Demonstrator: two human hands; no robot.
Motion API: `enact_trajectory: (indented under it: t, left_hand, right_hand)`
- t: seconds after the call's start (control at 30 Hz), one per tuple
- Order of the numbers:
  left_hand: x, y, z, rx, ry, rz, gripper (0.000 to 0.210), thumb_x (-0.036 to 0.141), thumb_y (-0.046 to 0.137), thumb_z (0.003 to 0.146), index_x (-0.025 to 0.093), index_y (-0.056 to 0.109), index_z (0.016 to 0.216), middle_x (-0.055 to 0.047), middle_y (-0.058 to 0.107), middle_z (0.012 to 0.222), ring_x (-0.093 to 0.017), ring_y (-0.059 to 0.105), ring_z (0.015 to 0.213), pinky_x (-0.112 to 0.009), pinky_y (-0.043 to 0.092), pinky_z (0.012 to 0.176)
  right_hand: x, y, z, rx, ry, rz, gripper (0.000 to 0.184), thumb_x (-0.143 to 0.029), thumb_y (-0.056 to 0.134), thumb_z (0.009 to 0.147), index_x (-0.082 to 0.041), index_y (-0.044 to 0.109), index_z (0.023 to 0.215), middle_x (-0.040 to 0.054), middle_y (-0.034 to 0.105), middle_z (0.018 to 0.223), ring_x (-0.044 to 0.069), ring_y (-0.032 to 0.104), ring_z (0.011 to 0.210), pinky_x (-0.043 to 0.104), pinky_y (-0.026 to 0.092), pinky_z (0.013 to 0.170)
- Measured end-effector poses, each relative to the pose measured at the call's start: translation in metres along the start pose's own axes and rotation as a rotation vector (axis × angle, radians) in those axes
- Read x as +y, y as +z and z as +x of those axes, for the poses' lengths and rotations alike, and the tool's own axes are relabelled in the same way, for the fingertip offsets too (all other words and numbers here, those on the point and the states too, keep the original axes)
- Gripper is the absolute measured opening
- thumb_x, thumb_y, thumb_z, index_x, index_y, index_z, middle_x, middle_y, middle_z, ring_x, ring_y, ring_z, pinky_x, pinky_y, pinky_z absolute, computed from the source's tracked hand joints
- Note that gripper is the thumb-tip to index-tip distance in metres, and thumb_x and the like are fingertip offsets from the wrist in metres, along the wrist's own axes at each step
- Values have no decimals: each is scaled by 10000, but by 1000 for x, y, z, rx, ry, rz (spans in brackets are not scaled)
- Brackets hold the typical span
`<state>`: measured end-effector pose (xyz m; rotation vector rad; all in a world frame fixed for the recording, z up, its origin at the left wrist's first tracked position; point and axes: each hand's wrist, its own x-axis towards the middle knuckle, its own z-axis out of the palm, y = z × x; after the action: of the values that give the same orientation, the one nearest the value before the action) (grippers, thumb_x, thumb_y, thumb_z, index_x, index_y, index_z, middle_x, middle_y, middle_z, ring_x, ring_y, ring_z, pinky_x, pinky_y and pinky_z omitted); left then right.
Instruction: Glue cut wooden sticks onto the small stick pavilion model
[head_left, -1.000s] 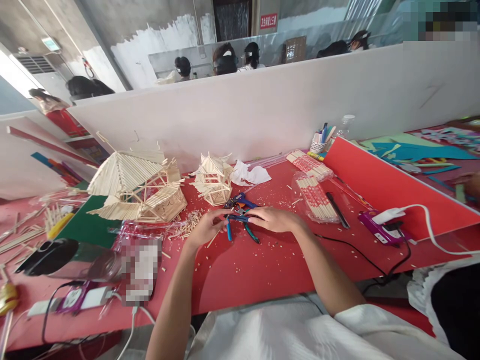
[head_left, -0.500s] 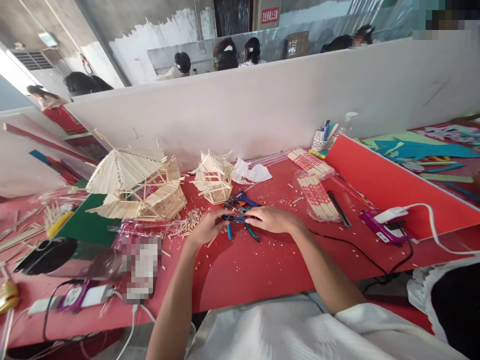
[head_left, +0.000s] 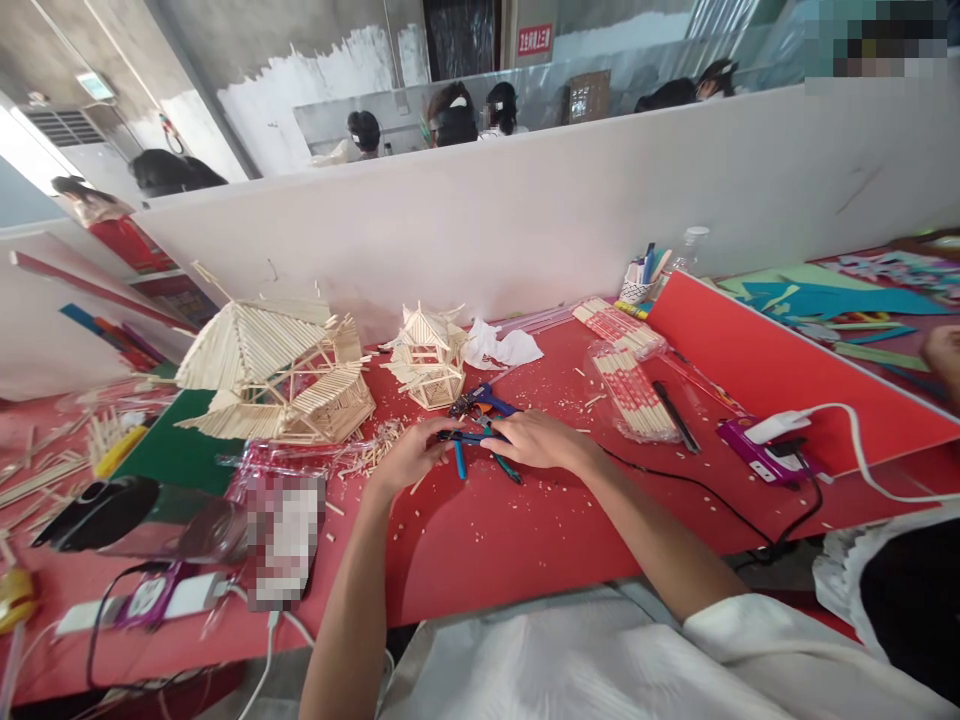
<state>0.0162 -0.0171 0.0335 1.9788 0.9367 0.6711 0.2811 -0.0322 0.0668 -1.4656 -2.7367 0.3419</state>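
My right hand (head_left: 541, 438) is closed around one end of dark blue pliers (head_left: 471, 438), lying crosswise between my hands. The fingers of my left hand (head_left: 409, 456) are pinched together at the dark tip of the pliers; what they hold is too small to make out. A light blue handle (head_left: 460, 460) shows just below. Close behind lie a blue glue gun (head_left: 474, 398) and a teal-handled tool (head_left: 507, 468). A small stick pavilion (head_left: 427, 355) stands beyond my hands, and a larger stick pavilion (head_left: 277, 370) to its left.
Stick offcuts are strewn over the red table (head_left: 480, 545). To the right are bundled sticks (head_left: 634, 390), a black pen (head_left: 675, 415), a red board (head_left: 795, 375) and a purple power strip (head_left: 765, 450). A phone (head_left: 289, 540) and bottle (head_left: 142, 515) lie left. Another person's hand (head_left: 943, 355) shows far right.
My hands stay close together over the table with the pliers, shifting only slightly. Another person's hand has appeared at the right edge. The view has moved a little.
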Motion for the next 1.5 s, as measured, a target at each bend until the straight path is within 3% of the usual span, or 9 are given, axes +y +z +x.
enact_trajectory:
  t: [0.23,0.7,0.93,1.07,1.2,1.27,1.37,1.5]
  left_hand:
    - [4,-5,-1,-28,33,9,399,220,551,943,179,666,1324,-127,717,1232,-107,634,658,-249,562,660]
    - [-6,-3,1,24,15,21,409,217,591,912,173,685,1307,-125,733,1208,-105,621,615,-254,552,642]
    - [3,-4,0,29,5,-37,398,256,570,920,168,710,1281,-149,695,1294,-103,626,630,-270,563,644]
    - [5,-8,-2,58,-39,-51,428,327,611,901,161,709,1283,-120,751,1156,-123,647,640,-261,558,627]
    - [5,-12,-3,121,-108,68,436,238,552,904,133,702,1299,-41,749,770,-151,664,632,-248,534,641]
    - [6,-13,-3,136,-165,219,441,166,525,887,150,721,1282,-27,737,712,-162,673,634,-254,527,675]
    - [9,-10,-2,116,-238,427,457,110,498,881,205,752,1249,-47,780,800,-191,718,707,-277,530,759]
    - [7,-5,-1,75,-264,527,462,97,482,906,232,755,1252,-93,808,1020,-247,759,935,-316,528,889]
  right_hand:
    - [-11,-5,1,32,-5,-170,532,-522,323,1090,-150,699,1151,198,790,1023,360,762,964,363,486,806]
    - [-8,0,16,-6,-20,-164,554,-508,308,1091,-147,726,1131,180,794,1029,339,762,943,360,493,798]
    - [-4,1,18,5,-6,-169,540,-480,328,1091,-146,751,1112,184,796,1029,338,767,941,363,495,817]
    - [1,-4,13,12,29,-182,586,-548,351,1073,-134,764,1048,212,790,1013,366,763,950,385,500,827]
    - [21,-12,-2,32,115,-165,625,-625,344,1052,-143,742,1077,216,784,1024,377,752,979,394,501,822]
    - [35,-15,-9,38,207,-154,630,-654,347,1041,-150,713,1132,214,776,1059,375,746,991,394,500,819]
    - [58,-14,-13,72,373,-125,630,-667,373,1030,-134,659,1205,222,756,1118,369,728,1030,397,497,840]
    - [81,-1,-5,164,533,-108,602,-614,420,1037,-83,614,1245,260,703,1205,382,667,1147,420,485,905]
